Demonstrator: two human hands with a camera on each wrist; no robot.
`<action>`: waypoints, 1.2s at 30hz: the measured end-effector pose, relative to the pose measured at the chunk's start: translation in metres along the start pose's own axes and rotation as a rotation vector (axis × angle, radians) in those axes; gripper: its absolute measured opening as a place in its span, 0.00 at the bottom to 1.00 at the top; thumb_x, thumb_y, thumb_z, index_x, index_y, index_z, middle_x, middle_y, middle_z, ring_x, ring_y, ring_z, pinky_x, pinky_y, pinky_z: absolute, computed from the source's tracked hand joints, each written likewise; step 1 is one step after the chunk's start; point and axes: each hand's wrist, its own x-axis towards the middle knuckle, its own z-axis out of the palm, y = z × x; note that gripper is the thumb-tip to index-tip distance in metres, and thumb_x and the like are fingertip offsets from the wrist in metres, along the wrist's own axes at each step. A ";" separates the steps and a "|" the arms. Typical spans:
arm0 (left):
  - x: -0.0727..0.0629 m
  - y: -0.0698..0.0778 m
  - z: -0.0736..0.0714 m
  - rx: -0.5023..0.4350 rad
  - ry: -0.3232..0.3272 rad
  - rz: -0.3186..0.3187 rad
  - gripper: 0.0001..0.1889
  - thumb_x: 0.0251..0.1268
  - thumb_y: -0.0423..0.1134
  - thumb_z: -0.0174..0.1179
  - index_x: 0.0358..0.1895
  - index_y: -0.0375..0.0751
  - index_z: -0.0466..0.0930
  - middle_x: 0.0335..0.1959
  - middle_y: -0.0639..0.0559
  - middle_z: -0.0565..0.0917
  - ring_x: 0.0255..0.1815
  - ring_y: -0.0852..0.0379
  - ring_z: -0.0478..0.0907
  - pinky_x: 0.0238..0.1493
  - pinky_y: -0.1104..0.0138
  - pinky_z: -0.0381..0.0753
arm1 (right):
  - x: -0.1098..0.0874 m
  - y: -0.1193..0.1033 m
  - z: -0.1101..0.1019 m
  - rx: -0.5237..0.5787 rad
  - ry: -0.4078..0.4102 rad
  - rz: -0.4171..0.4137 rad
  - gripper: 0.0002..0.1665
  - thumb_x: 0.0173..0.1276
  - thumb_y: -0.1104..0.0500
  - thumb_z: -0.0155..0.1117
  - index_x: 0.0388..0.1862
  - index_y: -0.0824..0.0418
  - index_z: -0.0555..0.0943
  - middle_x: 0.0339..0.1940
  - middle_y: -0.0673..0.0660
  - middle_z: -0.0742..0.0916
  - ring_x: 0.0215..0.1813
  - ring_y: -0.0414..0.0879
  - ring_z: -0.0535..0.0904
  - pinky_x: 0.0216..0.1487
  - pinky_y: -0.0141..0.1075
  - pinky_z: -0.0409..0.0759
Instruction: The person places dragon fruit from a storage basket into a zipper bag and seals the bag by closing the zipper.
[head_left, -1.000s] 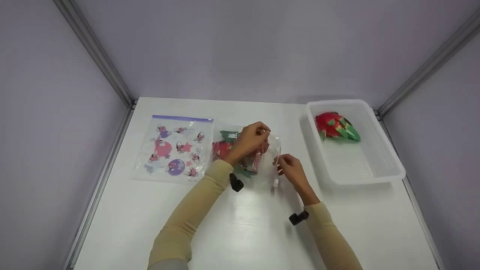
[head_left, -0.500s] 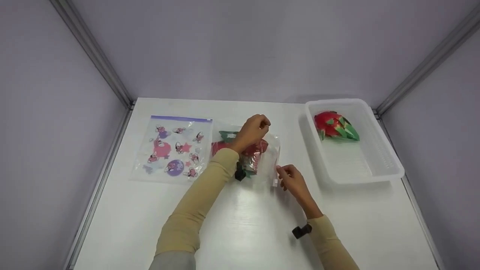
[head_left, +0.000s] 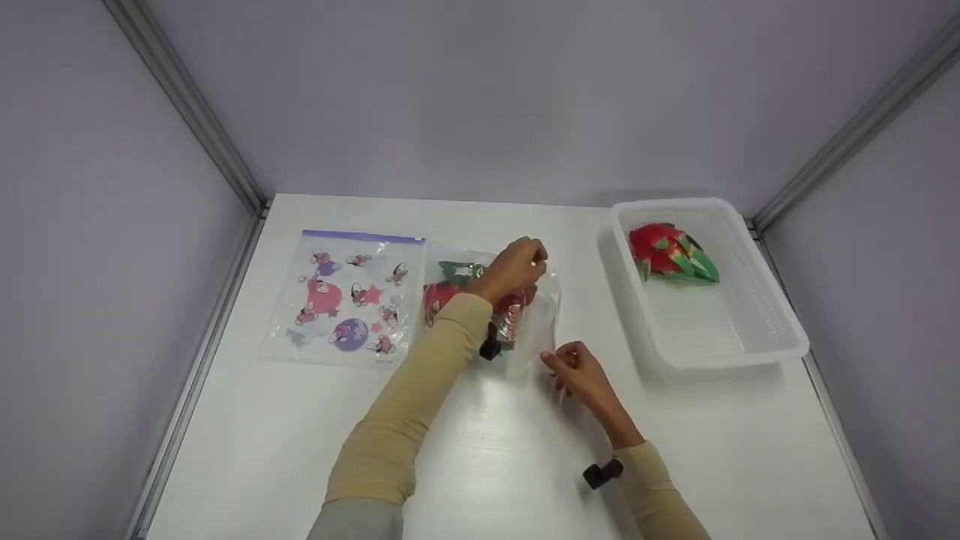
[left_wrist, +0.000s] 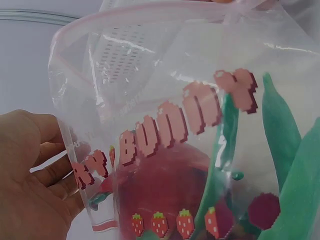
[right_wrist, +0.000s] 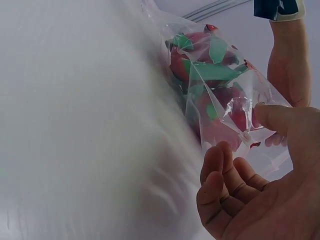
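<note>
A clear zip bag (head_left: pixel 536 337) with pink lettering and printed strawberries lies mid-table, its pink zip edge facing right. Inside are red dragon fruits (right_wrist: pixel 220 55) with green leaf tips. My left hand (head_left: pixel 517 266) reaches over the bag and holds its far right corner; the left wrist view shows curled fingers (left_wrist: pixel 55 172) at the bag's edge. At the near end of the zip edge, my right hand (head_left: pixel 585 375) pinches the bag between thumb and fingers. A small pale slider (right_wrist: pixel 245 135) shows beside the right thumb. The left forearm hides part of the bag.
Left of it, a flat zip bag (head_left: pixel 330 296) with a purple zip and pink cartoon prints lies on the white table (head_left: pixel 480 457). A white plastic basket (head_left: pixel 720 360) stands at the right, with another dragon fruit (head_left: pixel 667 251) in it. Pale walls enclose the table.
My right hand has slid along the zip edge toward me, to the bag's near corner. My left hand moved slightly away, then a little right, staying near the far corner.
</note>
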 end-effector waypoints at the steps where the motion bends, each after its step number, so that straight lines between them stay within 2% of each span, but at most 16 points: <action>1: 0.001 0.000 0.001 0.005 -0.003 -0.004 0.14 0.83 0.37 0.54 0.62 0.34 0.80 0.58 0.41 0.81 0.58 0.49 0.79 0.66 0.58 0.81 | 0.000 0.001 0.000 -0.003 -0.002 0.002 0.28 0.74 0.38 0.71 0.53 0.60 0.76 0.39 0.60 0.88 0.31 0.45 0.80 0.32 0.38 0.78; 8: 0.006 0.001 0.010 0.029 -0.036 -0.041 0.15 0.84 0.37 0.53 0.66 0.37 0.78 0.59 0.44 0.80 0.57 0.51 0.79 0.66 0.60 0.82 | -0.001 0.001 0.002 -0.038 -0.016 0.014 0.20 0.79 0.44 0.66 0.49 0.61 0.81 0.36 0.56 0.89 0.32 0.45 0.81 0.33 0.37 0.78; 12: 0.007 0.002 0.014 0.053 -0.059 -0.042 0.20 0.85 0.36 0.52 0.74 0.39 0.73 0.68 0.43 0.79 0.69 0.49 0.78 0.74 0.57 0.78 | -0.002 0.002 0.002 -0.028 -0.021 0.003 0.20 0.79 0.45 0.65 0.47 0.62 0.83 0.35 0.56 0.89 0.32 0.45 0.81 0.32 0.37 0.77; 14: 0.005 0.002 0.015 0.061 -0.073 -0.055 0.24 0.85 0.37 0.50 0.79 0.44 0.69 0.75 0.45 0.75 0.76 0.49 0.74 0.79 0.55 0.73 | -0.002 0.002 0.003 -0.025 -0.024 -0.008 0.19 0.80 0.46 0.65 0.46 0.62 0.83 0.35 0.56 0.89 0.32 0.45 0.81 0.31 0.37 0.76; 16: 0.003 0.003 0.015 0.059 -0.099 -0.067 0.28 0.84 0.35 0.49 0.83 0.51 0.65 0.82 0.49 0.70 0.79 0.52 0.70 0.80 0.53 0.71 | -0.003 0.003 0.004 -0.018 -0.025 -0.018 0.18 0.80 0.47 0.65 0.45 0.62 0.83 0.34 0.56 0.89 0.32 0.45 0.81 0.31 0.36 0.76; 17: 0.003 0.003 0.015 0.046 -0.124 -0.069 0.30 0.84 0.34 0.47 0.84 0.55 0.62 0.84 0.51 0.67 0.73 0.52 0.75 0.75 0.54 0.76 | -0.003 0.003 0.004 -0.014 -0.027 -0.025 0.18 0.80 0.47 0.65 0.44 0.62 0.84 0.34 0.56 0.89 0.32 0.45 0.81 0.30 0.36 0.76; 18: 0.001 0.003 0.015 0.038 -0.147 -0.061 0.32 0.84 0.32 0.46 0.85 0.58 0.60 0.85 0.52 0.65 0.75 0.53 0.74 0.76 0.54 0.75 | -0.003 0.004 0.004 -0.010 -0.028 -0.033 0.17 0.80 0.48 0.65 0.44 0.62 0.84 0.34 0.56 0.89 0.31 0.45 0.80 0.30 0.36 0.76; 20: 0.000 0.004 0.015 0.009 -0.192 -0.038 0.34 0.84 0.28 0.42 0.86 0.61 0.58 0.86 0.53 0.62 0.76 0.52 0.73 0.69 0.54 0.80 | -0.003 0.005 0.004 0.005 -0.033 -0.056 0.17 0.80 0.49 0.65 0.43 0.63 0.84 0.33 0.57 0.89 0.31 0.45 0.81 0.29 0.35 0.76; 23: 0.000 0.005 0.015 -0.004 -0.239 0.007 0.35 0.84 0.25 0.38 0.86 0.61 0.59 0.86 0.51 0.64 0.78 0.50 0.71 0.67 0.56 0.80 | -0.002 0.006 0.003 0.017 -0.037 -0.083 0.16 0.80 0.51 0.65 0.42 0.64 0.85 0.32 0.58 0.89 0.29 0.45 0.81 0.28 0.35 0.77; 24: 0.000 0.005 0.015 0.006 -0.238 0.023 0.35 0.84 0.25 0.37 0.85 0.59 0.60 0.84 0.49 0.66 0.84 0.51 0.64 0.73 0.56 0.77 | -0.002 0.006 0.003 0.019 -0.037 -0.088 0.16 0.80 0.51 0.65 0.41 0.64 0.85 0.32 0.58 0.89 0.29 0.45 0.81 0.28 0.35 0.77; 25: 0.000 0.005 0.016 0.016 -0.233 0.037 0.33 0.84 0.25 0.37 0.85 0.56 0.62 0.82 0.47 0.68 0.82 0.50 0.66 0.72 0.56 0.77 | -0.002 0.006 0.002 0.019 -0.037 -0.091 0.15 0.80 0.51 0.65 0.41 0.64 0.85 0.32 0.58 0.89 0.28 0.45 0.81 0.28 0.35 0.77; 27: 0.002 0.004 0.017 0.057 -0.203 0.067 0.29 0.86 0.27 0.39 0.82 0.50 0.66 0.77 0.43 0.72 0.80 0.49 0.69 0.78 0.59 0.73 | -0.002 0.006 0.001 0.019 -0.034 -0.091 0.15 0.80 0.51 0.65 0.41 0.63 0.85 0.32 0.57 0.89 0.28 0.45 0.81 0.28 0.36 0.77; 31: 0.005 0.002 0.019 0.094 -0.118 0.102 0.21 0.88 0.31 0.43 0.75 0.37 0.74 0.69 0.38 0.77 0.74 0.46 0.75 0.79 0.59 0.72 | -0.003 0.006 -0.001 0.025 -0.027 -0.092 0.16 0.80 0.50 0.66 0.41 0.63 0.86 0.33 0.58 0.89 0.30 0.46 0.81 0.29 0.38 0.78; 34: 0.007 0.000 0.019 0.092 -0.071 0.077 0.19 0.87 0.32 0.46 0.70 0.33 0.78 0.66 0.37 0.79 0.72 0.45 0.76 0.77 0.59 0.74 | -0.003 0.006 -0.004 0.025 -0.019 -0.091 0.16 0.79 0.50 0.67 0.42 0.62 0.86 0.34 0.58 0.90 0.31 0.47 0.81 0.31 0.38 0.79; 36: 0.007 -0.002 0.019 0.081 -0.046 0.036 0.17 0.86 0.32 0.48 0.68 0.34 0.80 0.64 0.40 0.79 0.69 0.47 0.78 0.75 0.59 0.76 | -0.002 0.004 -0.007 0.018 -0.005 -0.094 0.16 0.79 0.49 0.67 0.43 0.62 0.86 0.34 0.59 0.90 0.32 0.46 0.82 0.31 0.38 0.79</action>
